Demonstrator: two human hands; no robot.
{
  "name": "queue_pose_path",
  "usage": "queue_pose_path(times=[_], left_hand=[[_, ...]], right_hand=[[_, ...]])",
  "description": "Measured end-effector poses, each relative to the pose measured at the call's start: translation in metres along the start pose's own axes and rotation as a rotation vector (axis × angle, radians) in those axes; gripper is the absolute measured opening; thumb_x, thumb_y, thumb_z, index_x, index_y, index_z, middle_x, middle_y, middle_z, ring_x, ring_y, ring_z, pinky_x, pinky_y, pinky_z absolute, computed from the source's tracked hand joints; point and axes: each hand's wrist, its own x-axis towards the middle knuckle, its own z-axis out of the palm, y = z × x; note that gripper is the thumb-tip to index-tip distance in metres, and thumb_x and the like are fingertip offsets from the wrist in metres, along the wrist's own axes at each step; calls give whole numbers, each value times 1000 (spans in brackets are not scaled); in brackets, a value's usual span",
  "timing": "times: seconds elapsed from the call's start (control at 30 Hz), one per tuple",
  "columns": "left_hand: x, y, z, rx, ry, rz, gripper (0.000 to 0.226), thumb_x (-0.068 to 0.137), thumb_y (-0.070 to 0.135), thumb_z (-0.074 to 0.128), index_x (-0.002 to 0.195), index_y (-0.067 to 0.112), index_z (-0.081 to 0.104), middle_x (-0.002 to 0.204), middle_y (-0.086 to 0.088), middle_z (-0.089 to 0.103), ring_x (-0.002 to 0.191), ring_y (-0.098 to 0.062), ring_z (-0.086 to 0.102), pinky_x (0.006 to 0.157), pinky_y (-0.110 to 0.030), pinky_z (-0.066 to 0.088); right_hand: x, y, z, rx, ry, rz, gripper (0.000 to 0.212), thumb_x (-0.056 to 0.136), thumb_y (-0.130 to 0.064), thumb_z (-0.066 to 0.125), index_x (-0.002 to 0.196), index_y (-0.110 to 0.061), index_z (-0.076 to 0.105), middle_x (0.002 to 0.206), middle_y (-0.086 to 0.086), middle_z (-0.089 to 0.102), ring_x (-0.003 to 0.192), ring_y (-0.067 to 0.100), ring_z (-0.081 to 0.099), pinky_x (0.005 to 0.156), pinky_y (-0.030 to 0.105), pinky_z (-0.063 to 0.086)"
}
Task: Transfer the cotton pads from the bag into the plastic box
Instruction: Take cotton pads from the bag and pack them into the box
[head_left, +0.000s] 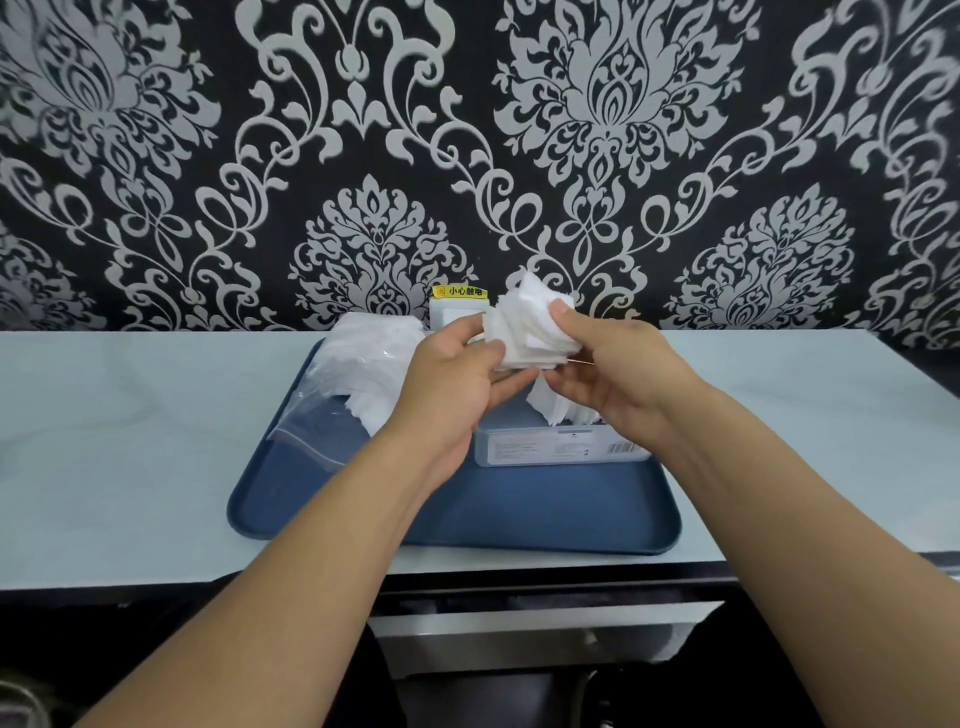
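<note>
A loose stack of white square cotton pads (524, 325) is held up above the tray between both hands. My left hand (452, 384) grips its left side and my right hand (613, 374) pinches its right side. Below them stands the clear plastic box (561, 447) with a barcode label, and several pads (558, 408) stick up out of it. On the tray's left lies the clear zip bag (332, 410), still holding a heap of white pads (371, 358). My forearms hide part of the box.
Bag and box rest on a blue tray (467, 514) on a pale counter (130, 441). A wall socket with a yellow warning sticker (457, 292) sits behind the tray against patterned black and silver wallpaper. The counter's front edge runs just below the tray.
</note>
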Motion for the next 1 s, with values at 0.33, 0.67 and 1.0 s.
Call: queue_pose_path(times=[0.33,0.67,1.0], left_hand=[[-4,-1,11,-197,38,-56,24,103,12,47,96,9,70,93,-8,78,94,-20,75,86,-31,61],[2,2,-1,-231,-38,-151,28,100,5,44,118,-4,64,113,-25,72,99,-33,73,86,-40,61],[5,-2,-2,-34,-100,-68,52,90,-10,57,132,20,57,121,-20,69,105,-28,73,87,-32,60]], right_hand=[[7,9,3,-283,109,-186,37,92,-34,69,97,3,70,95,10,75,82,16,68,73,29,61],[4,5,-2,-682,-155,-582,17,99,-14,58,113,-11,67,102,4,68,80,0,57,77,22,49],[7,7,-2,-416,-87,-605,13,92,-6,68,103,-6,74,95,5,72,79,14,66,75,31,57]])
